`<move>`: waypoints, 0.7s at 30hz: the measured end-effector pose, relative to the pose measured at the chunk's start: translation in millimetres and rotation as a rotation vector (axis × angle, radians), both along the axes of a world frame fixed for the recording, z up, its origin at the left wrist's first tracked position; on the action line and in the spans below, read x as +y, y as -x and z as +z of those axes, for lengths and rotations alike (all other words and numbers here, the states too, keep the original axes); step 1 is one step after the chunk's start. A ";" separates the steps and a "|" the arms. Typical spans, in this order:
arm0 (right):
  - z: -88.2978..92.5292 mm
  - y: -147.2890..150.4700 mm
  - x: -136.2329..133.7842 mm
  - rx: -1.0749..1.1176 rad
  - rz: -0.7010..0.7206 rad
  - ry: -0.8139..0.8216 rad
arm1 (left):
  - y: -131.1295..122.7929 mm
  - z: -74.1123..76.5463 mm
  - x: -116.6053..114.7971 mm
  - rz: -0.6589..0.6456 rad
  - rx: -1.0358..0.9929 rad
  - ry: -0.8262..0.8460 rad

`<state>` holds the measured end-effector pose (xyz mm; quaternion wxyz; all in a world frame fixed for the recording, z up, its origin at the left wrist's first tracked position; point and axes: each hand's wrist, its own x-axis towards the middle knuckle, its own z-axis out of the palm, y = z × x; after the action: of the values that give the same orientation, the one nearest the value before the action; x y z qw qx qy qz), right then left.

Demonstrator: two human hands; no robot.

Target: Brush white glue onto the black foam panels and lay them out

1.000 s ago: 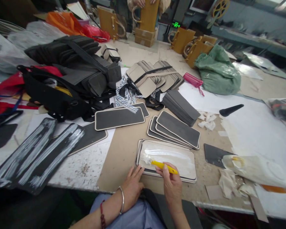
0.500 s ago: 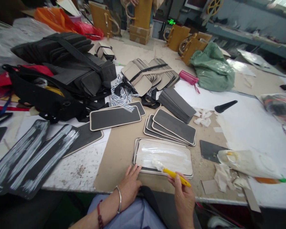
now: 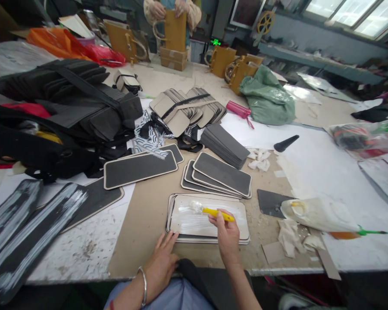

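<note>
My right hand [image 3: 228, 241] grips a brush [image 3: 217, 212] by its yellow handle. Its bristles, coated in white paste, touch the upper left part of a pale rectangular panel [image 3: 237, 221], the top one of a low stack. White streaks run lengthwise over that panel. At the stack's lower left corner, my left hand [image 3: 161, 265] rests its outstretched fingertips on the edge, holding nothing. Just behind lie fanned dark panels with pale rims [image 3: 224, 172]. Another dark rimmed panel [image 3: 140, 170] lies to the left.
Two dark strips streaked white [image 3: 42, 241] lie at the left edge. Dark sheets [image 3: 224, 145] and strapped pale panels [image 3: 177, 116] sit behind. Right of the stack are a white bag [image 3: 323, 214] and crumpled scraps [image 3: 291, 237]. Across the table, another person's hands [image 3: 168, 9] hold a tan bag.
My right hand has carried the brush across the panel toward its far edge. My left hand stays at the corner. The camera view has tilted up and turned right.
</note>
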<state>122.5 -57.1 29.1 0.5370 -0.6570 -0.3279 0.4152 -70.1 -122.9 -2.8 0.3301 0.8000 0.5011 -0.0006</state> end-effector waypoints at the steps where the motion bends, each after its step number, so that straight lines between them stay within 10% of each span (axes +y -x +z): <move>1: -4.1 -9.0 3.4 -0.005 -0.022 0.009 | -0.1 -2.2 -1.4 0.005 0.003 -0.019; 9: 2.5 -137.5 -30.4 -0.292 -0.364 0.116 | -1.5 -2.8 -3.5 0.043 0.024 -0.141; 21: 12.8 -143.7 -58.6 -0.368 -0.286 0.163 | 4.1 -5.6 -1.0 -0.011 0.026 -0.184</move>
<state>266.2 -115.7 41.8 0.4667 -0.8025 -0.2894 0.2333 -74.2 -123.9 -8.4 0.2486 0.8297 0.4987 0.0334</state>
